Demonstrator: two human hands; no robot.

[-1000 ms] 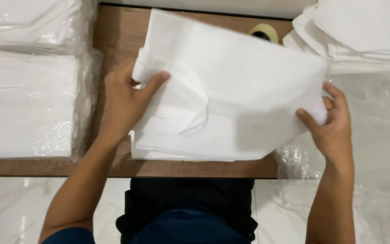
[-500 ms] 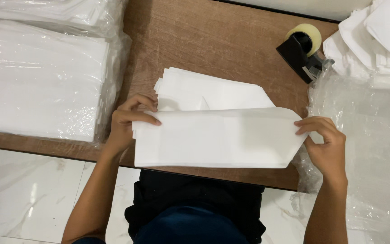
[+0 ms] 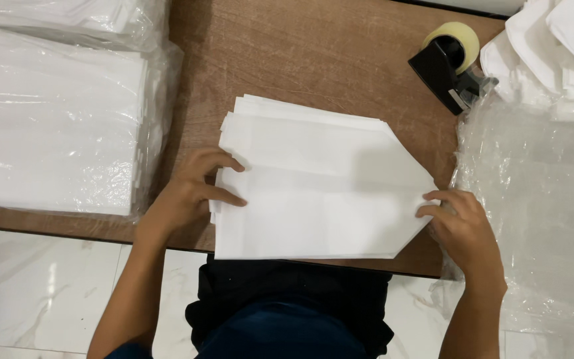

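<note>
A stack of folded white fabric pieces (image 3: 320, 179) lies flat on the brown wooden table (image 3: 300, 60), reaching its front edge. My left hand (image 3: 191, 193) rests at the stack's left edge, with thumb and fingers pinching the top piece. My right hand (image 3: 463, 226) holds the right, angled corner of the top piece between its fingertips. The top piece lies folded and flat over the pieces beneath.
Plastic-wrapped bundles of white fabric (image 3: 54, 126) fill the table's left side. A black tape dispenser with a yellowish roll (image 3: 452, 61) stands at the back right. Loose white fabric (image 3: 559, 46) and crumpled clear plastic (image 3: 539, 199) cover the right side. White tiled floor (image 3: 41, 286) shows below.
The large white piece that I held up and spread has been folded and laid flat on the stack. Both hands have come down to its left and right edges.
</note>
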